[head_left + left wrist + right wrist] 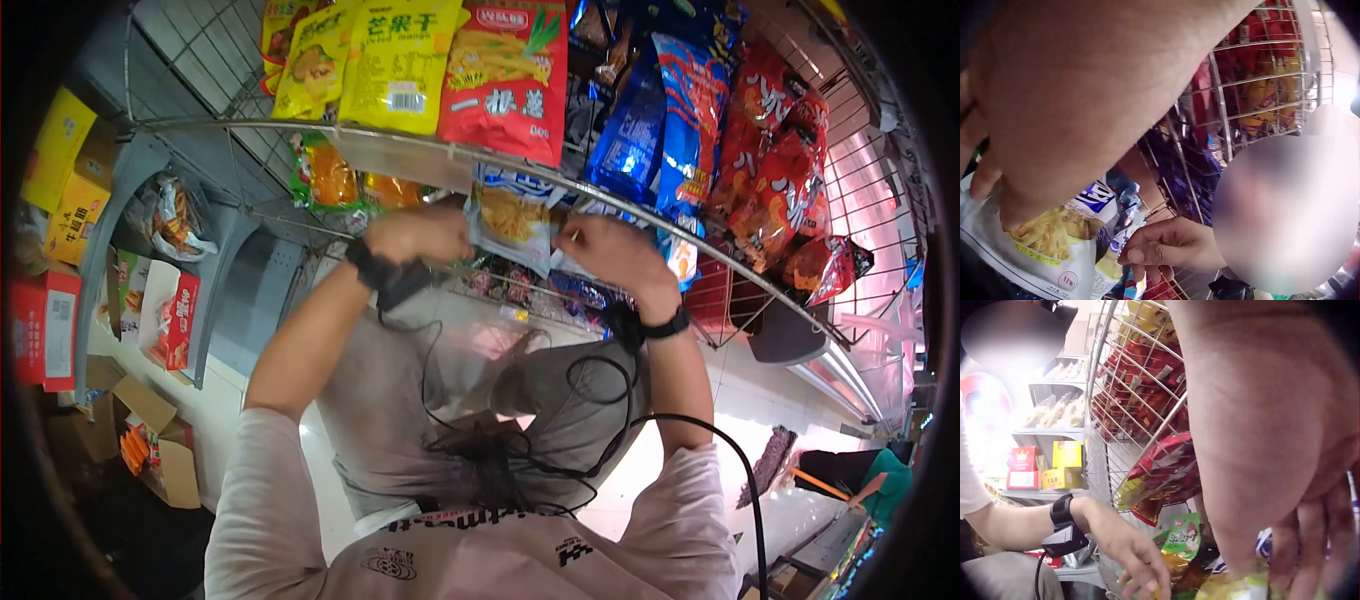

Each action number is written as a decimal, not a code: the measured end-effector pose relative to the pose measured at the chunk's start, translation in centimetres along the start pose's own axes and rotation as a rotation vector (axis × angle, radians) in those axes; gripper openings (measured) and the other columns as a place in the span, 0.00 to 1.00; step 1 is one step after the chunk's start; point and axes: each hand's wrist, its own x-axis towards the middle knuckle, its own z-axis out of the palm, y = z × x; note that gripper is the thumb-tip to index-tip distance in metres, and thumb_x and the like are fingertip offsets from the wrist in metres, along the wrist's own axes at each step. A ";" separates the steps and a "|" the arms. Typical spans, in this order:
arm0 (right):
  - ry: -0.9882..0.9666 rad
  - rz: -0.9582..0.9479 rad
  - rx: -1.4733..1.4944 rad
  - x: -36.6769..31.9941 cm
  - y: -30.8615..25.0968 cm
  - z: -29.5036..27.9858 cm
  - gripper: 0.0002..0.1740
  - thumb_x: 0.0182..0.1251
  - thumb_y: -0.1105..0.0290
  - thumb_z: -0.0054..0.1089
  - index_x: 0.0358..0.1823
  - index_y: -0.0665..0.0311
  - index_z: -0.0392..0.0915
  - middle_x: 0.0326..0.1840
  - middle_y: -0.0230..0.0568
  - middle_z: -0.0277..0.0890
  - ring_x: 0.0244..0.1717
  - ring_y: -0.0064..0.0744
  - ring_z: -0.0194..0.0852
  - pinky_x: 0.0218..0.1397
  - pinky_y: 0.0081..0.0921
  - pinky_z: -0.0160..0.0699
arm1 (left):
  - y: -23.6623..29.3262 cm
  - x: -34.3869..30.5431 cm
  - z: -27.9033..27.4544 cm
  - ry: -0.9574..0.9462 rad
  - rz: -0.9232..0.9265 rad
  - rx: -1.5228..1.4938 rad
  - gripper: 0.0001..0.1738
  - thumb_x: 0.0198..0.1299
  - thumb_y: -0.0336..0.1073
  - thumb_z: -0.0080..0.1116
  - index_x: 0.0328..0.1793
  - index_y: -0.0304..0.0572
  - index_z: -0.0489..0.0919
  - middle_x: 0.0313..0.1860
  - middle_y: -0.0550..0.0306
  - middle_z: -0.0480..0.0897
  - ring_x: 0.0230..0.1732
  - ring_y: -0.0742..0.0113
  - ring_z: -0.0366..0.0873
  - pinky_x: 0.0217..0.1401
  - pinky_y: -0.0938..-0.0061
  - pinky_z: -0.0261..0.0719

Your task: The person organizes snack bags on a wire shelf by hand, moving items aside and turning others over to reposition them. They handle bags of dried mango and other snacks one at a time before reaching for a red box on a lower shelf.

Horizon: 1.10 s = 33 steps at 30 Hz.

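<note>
A white-and-blue snack bag (512,218) with a picture of yellow strips hangs upright below the upper basket's rim. At its left edge is my left hand (415,238), blurred in the head view. In the left wrist view, that hand's thumb lies over the front of the bag (1044,240) and its fingers bend at the edge, gripping it. My right hand (618,252) is just beside the bag's right side, fingers loosely bent. The right wrist view shows the right hand (1266,437) with fingers hanging slightly apart; contact with the bag is unclear.
Above the hands, a wire basket (400,140) holds yellow, red and blue bags. More packets lie in the lower basket. Grey shelves (235,230) with boxed snacks stand at left, an open carton (180,465) below. Black cables cross the lap. Another person (880,485) is at far right.
</note>
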 end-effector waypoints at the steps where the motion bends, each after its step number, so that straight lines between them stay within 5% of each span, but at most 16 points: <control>1: 0.033 -0.010 -0.062 0.7 0.8 0.6 0.20 0.76 0.52 0.60 0.46 0.62 0.88 0.42 0.53 0.89 0.46 0.54 0.89 0.50 0.46 0.85 | -0.1 0.9 -0.9 0.027 -0.145 -0.033 0.21 0.70 0.48 0.60 0.50 0.36 0.89 0.44 0.42 0.91 0.44 0.55 0.91 0.52 0.59 0.85; 3: 0.025 0.057 0.028 1.6 0.5 0.1 0.23 0.76 0.50 0.62 0.42 0.66 0.88 0.32 0.50 0.88 0.34 0.44 0.90 0.41 0.41 0.86 | -2.8 5.2 -0.2 0.151 -0.137 0.039 0.29 0.71 0.56 0.59 0.50 0.31 0.89 0.48 0.37 0.91 0.48 0.42 0.90 0.59 0.51 0.83; 4: -0.055 0.138 0.171 1.9 0.8 0.2 0.24 0.77 0.49 0.62 0.42 0.67 0.87 0.31 0.48 0.88 0.32 0.38 0.89 0.38 0.38 0.85 | -4.0 6.7 0.6 0.296 -0.079 0.119 0.35 0.72 0.63 0.56 0.61 0.34 0.86 0.55 0.34 0.89 0.58 0.36 0.86 0.67 0.51 0.80; 7: -0.239 0.253 0.581 2.2 3.2 1.7 0.25 0.80 0.47 0.60 0.43 0.66 0.86 0.29 0.37 0.85 0.29 0.26 0.84 0.32 0.26 0.82 | -3.7 8.3 2.2 0.510 -0.105 0.055 0.41 0.74 0.67 0.52 0.74 0.38 0.78 0.65 0.35 0.85 0.67 0.37 0.82 0.73 0.53 0.76; 9: -0.203 0.294 0.624 1.8 4.4 1.7 0.25 0.80 0.46 0.60 0.44 0.64 0.86 0.30 0.35 0.85 0.29 0.24 0.82 0.33 0.25 0.81 | -2.6 7.5 3.0 0.344 -0.179 -0.035 0.43 0.75 0.66 0.55 0.82 0.41 0.69 0.71 0.39 0.82 0.70 0.43 0.81 0.73 0.57 0.77; 11: -0.168 0.309 0.594 1.7 5.1 1.4 0.27 0.79 0.44 0.60 0.46 0.64 0.85 0.31 0.36 0.85 0.29 0.24 0.80 0.33 0.25 0.81 | -4.6 9.0 5.2 0.515 0.072 -0.467 0.36 0.68 0.64 0.64 0.60 0.34 0.86 0.57 0.35 0.88 0.62 0.39 0.85 0.66 0.55 0.80; 16: -0.217 0.305 0.586 2.2 7.1 2.3 0.28 0.80 0.42 0.58 0.47 0.65 0.84 0.33 0.36 0.85 0.30 0.23 0.82 0.32 0.24 0.81 | -4.7 8.5 2.5 0.421 0.031 -0.310 0.27 0.72 0.54 0.66 0.57 0.33 0.84 0.48 0.42 0.89 0.50 0.54 0.87 0.54 0.63 0.82; 19: -0.223 0.339 0.592 2.5 6.4 2.3 0.28 0.81 0.43 0.57 0.47 0.65 0.84 0.33 0.36 0.86 0.29 0.23 0.81 0.32 0.24 0.81 | -6.1 9.7 3.1 0.507 0.145 -0.509 0.26 0.70 0.54 0.67 0.52 0.33 0.84 0.43 0.44 0.88 0.46 0.55 0.86 0.51 0.63 0.82; 20: -0.221 0.352 0.577 2.5 6.2 2.3 0.28 0.81 0.43 0.57 0.47 0.65 0.84 0.33 0.37 0.86 0.28 0.23 0.81 0.31 0.24 0.81 | -5.9 9.6 2.9 0.468 0.039 -0.479 0.26 0.70 0.55 0.68 0.49 0.33 0.84 0.42 0.45 0.88 0.45 0.55 0.86 0.51 0.63 0.82; 33: -0.147 0.383 0.649 3.2 5.7 2.7 0.29 0.83 0.43 0.52 0.48 0.66 0.84 0.30 0.40 0.86 0.21 0.23 0.76 0.27 0.25 0.77 | -3.4 8.9 3.5 0.519 0.071 -0.392 0.25 0.66 0.54 0.69 0.48 0.36 0.84 0.41 0.48 0.88 0.42 0.56 0.87 0.49 0.62 0.83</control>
